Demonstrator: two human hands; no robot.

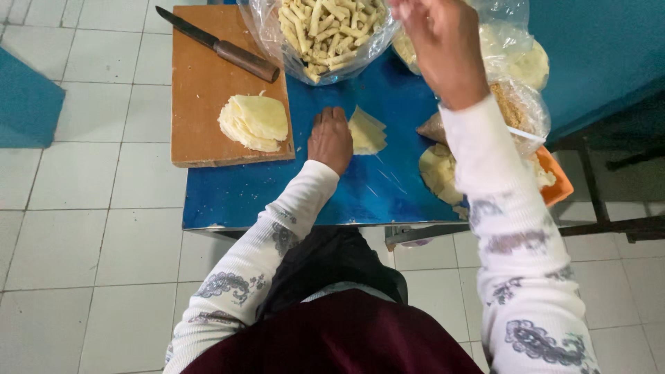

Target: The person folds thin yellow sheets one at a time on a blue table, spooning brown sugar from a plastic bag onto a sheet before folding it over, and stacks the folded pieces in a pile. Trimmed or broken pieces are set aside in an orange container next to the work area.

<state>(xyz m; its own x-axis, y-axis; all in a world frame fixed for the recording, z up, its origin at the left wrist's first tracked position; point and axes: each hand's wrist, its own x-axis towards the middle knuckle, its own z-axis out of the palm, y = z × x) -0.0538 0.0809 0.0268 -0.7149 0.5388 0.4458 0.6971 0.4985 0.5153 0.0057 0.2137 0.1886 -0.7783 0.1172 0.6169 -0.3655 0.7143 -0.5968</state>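
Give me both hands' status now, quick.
Left hand: flat and open, pressing on the pale dough sheet.
Right hand: raised at the bag of cut sticks; grip cannot be told.

Left hand [330, 138] lay flat on blue table [235, 194], touching pale wrapper [366, 131]. Right hand [443, 45] was raised beside bag of rolled sticks [325, 31]; grip unclear.

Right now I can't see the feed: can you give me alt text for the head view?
The left hand rests flat on the blue table beside a pale folded dough sheet, while the right hand is raised at the clear plastic bag of pale rolled dough sticks. A brown wooden cutting board on the left holds a stack of dough sheets and a wooden-handled knife.
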